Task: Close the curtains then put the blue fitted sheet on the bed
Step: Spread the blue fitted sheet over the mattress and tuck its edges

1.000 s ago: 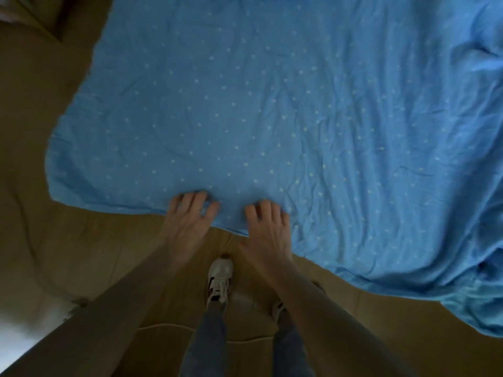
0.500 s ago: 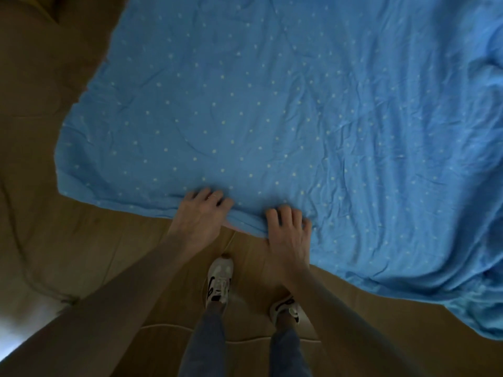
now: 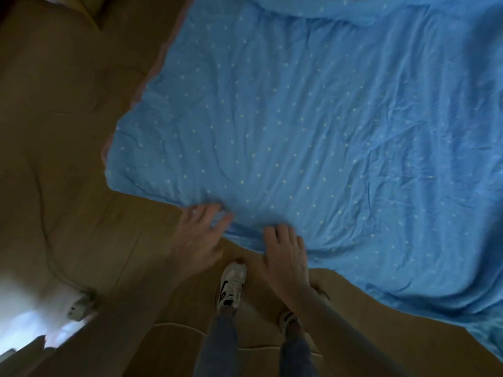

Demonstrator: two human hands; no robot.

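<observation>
The blue fitted sheet [image 3: 313, 137], dotted with small pale spots and heavily creased, lies spread over the bed and fills most of the upper and right part of the view; its near edge runs from the bed's near left corner down toward the lower right, where the cloth sags in loose folds. Along the sheet's left edge a thin strip of pinkish fabric [image 3: 160, 57] shows from underneath. Both hands work at the near edge of the bed, close to that left corner. The left hand [image 3: 202, 235] is blurred, its fingers spread and loosely curled, with the fingertips touching the sheet's edge; whether it has actually pinched the cloth cannot be told. The right hand [image 3: 285, 254] lies just beside it, palm down, fingers extended and close together, pressing on the hem where a small fold of cloth bunches between the two hands; a grip cannot be told here either. Below the hands stand the person's two feet in white trainers [image 3: 231, 284] on a wooden floor [image 3: 68, 159]. A dark cable [image 3: 46, 213] curves across the floor at the left toward a white plug block [image 3: 80, 306] near a bright patch of light in the lower left corner.
</observation>
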